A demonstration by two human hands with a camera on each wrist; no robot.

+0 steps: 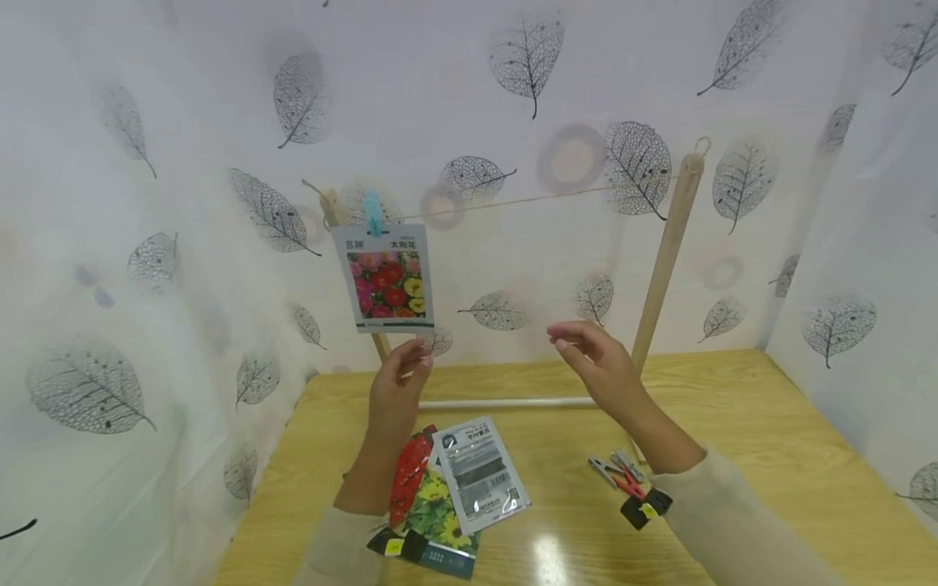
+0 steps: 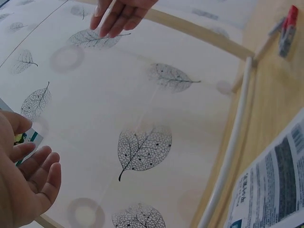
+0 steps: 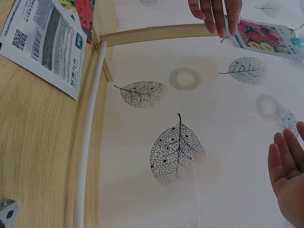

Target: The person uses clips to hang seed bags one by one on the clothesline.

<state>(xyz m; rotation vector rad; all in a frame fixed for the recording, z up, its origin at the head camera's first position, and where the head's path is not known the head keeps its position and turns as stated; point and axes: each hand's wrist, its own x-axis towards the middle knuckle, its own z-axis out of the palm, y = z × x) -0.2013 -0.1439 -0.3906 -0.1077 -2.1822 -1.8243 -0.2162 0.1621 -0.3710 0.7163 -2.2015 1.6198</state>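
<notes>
A seed packet [image 1: 388,285] with red, pink and yellow flowers hangs from a string [image 1: 513,201] by a light blue clothespin [image 1: 374,216] at the left. Just below the packet's lower edge is my left hand [image 1: 396,391], its fingers loosely bent and holding nothing. A corner of the packet shows behind those fingers in the left wrist view; whether they touch it, I cannot tell. My right hand [image 1: 604,370] is raised in the air by the right post, fingers together and nothing in them, as the right wrist view also shows its palm [image 3: 292,190].
On the wooden table [image 1: 703,423] lie a silver seed packet [image 1: 484,480], back side up, and flower packets [image 1: 443,517] partly under it. Red and grey clothespins [image 1: 623,474] lie near my right wrist. Wooden posts [image 1: 667,252] carry the string; a white rod [image 1: 513,403] runs low between them.
</notes>
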